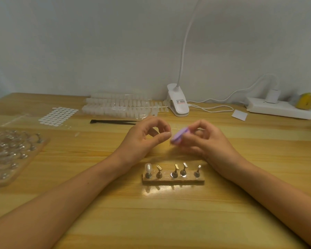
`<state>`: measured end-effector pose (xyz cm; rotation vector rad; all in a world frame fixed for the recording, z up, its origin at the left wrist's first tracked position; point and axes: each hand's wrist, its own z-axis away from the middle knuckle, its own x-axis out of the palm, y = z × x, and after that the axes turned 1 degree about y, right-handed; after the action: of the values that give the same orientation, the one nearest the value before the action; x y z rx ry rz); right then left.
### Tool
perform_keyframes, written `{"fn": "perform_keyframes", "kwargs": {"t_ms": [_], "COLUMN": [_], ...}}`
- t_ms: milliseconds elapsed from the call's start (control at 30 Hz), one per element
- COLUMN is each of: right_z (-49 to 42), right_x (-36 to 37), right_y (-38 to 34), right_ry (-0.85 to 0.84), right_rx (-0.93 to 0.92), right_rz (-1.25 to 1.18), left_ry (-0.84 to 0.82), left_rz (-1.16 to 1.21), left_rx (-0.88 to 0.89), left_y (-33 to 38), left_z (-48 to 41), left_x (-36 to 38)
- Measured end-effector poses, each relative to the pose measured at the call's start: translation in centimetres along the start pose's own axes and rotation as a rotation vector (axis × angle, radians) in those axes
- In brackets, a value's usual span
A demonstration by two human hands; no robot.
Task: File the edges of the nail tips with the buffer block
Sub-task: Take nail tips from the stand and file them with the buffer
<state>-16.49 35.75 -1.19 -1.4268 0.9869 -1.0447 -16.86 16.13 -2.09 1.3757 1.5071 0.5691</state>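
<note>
Both curled: right fingers [196, 127] grip the buffer block [179, 137], left fingers [161, 123] nearly pinch.

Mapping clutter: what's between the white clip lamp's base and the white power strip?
Head view: a looped white cable and a small white square lie on the wooden table between lamp base and power strip.

The buffer block [178, 137] was a small lilac pad, motion-blurred and tilted with its far end higher. The right hand [205, 141] gripped it above and just behind the wooden stand [173, 180]. One clear, frosted nail tip [148, 167] stood upright at the stand's left end. Strips of milky nail tips [118, 106] lay in rows well behind the stand, toward its left. A single loose tip [77, 134] lay far to the stand's left.
</note>
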Motion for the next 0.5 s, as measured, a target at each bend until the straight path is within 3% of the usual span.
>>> {"fn": "perform_keyframes", "kwargs": {"t_ms": [67, 200, 300, 400, 500], "right_z": [0.14, 0.03, 0.18, 0.06, 0.22], "right_x": [0.25, -0.07, 0.28, 0.13, 0.41], "right_y": [0.16, 0.05, 0.16, 0.1, 0.06], "right_ry": [-0.079, 0.055, -0.079, 0.044, -0.066], "right_rx": [-0.003, -0.034, -0.013, -0.044, -0.008], "right_rz": [0.091, -0.037, 0.099, -0.016, 0.077], "left_ry": [-0.001, -0.016, -0.016, -0.027, -0.02], "left_rz": [0.016, 0.006, 0.017, 0.01, 0.035], "left_rx": [-0.003, -0.002, 0.002, -0.002, -0.01], "left_y": [0.01, -0.01, 0.02, 0.07, 0.06], "left_z": [-0.01, 0.0, 0.01, 0.03, 0.06], "left_x": [-0.03, -0.02, -0.06, 0.0, -0.03]}}
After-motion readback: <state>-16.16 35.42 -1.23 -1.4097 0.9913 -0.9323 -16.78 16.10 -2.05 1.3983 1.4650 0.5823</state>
